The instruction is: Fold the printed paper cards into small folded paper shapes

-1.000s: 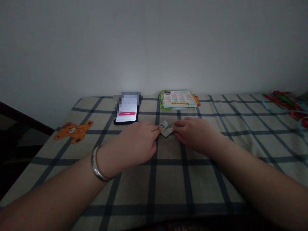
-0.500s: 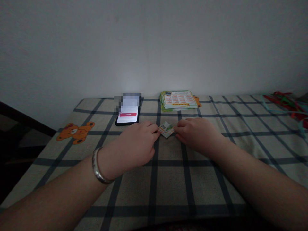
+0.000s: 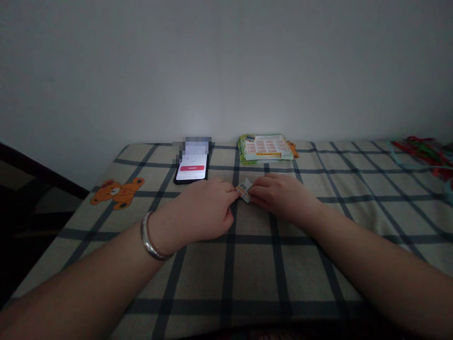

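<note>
Head view, dim light. A bed covered by a checked sheet (image 3: pixel 247 274) runs up to a plain pale wall. Both forearms reach forward and meet near the middle of it.

The left hand (image 3: pixel 203 210), with a silver bracelet (image 3: pixel 150 236) on its wrist, pinches one edge of a small folded paper (image 3: pixel 244 190). The right hand (image 3: pixel 283 196) pinches the opposite edge, so the fingers (image 3: pixel 231 191) of both hands are closed on it. The paper sits between the fingertips, low over the sheet; whether it touches the cloth cannot be told.

The work looks like creasing a tiny piece. It probably calls for keeping the edges lined up and pressing against the sheet, since the soft cloth gives little backing.

Beyond the hands lies a lit phone (image 3: pixel 191 168), and to its right a stack of printed sheets (image 3: pixel 266 147), both near but apart from the paper. An orange bear print (image 3: pixel 116 191) shows at left, and red and green cords (image 3: pixel 424 150) at far right. Nothing blocks the hands.
</note>
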Available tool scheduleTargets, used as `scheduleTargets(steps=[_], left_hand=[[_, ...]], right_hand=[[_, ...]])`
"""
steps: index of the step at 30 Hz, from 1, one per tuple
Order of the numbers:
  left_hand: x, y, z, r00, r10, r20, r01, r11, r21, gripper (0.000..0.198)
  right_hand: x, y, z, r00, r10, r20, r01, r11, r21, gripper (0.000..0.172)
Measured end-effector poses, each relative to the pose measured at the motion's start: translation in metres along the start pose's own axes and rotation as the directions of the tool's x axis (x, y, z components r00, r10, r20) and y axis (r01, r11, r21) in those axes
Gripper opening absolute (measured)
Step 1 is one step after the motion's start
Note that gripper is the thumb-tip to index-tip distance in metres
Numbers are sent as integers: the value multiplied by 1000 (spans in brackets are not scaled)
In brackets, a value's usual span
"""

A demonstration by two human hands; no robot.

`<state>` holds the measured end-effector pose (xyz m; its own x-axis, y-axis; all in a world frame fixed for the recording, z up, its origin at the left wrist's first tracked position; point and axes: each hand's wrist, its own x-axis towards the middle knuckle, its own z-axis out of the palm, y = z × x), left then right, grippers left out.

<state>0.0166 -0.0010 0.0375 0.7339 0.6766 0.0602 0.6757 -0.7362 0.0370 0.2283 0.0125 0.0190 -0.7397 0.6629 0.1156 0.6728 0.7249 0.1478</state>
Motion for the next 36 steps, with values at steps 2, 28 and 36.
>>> scheduleTargets(steps=[2, 28, 36], left_hand=[[-1, -3, 0, 1000, 24, 5, -24, 1000, -4, 30], [2, -9, 6, 996, 84, -19, -84, 996, 2, 29], [6, -8, 15, 996, 56, -68, -53, 998, 46, 25]], right_hand=[[1, 2, 2, 1000, -23, -5, 23, 999, 31, 24], [0, 13, 3, 995, -96, 0, 95, 989, 111, 18], [0, 15, 4, 995, -99, -26, 100, 992, 70, 19]])
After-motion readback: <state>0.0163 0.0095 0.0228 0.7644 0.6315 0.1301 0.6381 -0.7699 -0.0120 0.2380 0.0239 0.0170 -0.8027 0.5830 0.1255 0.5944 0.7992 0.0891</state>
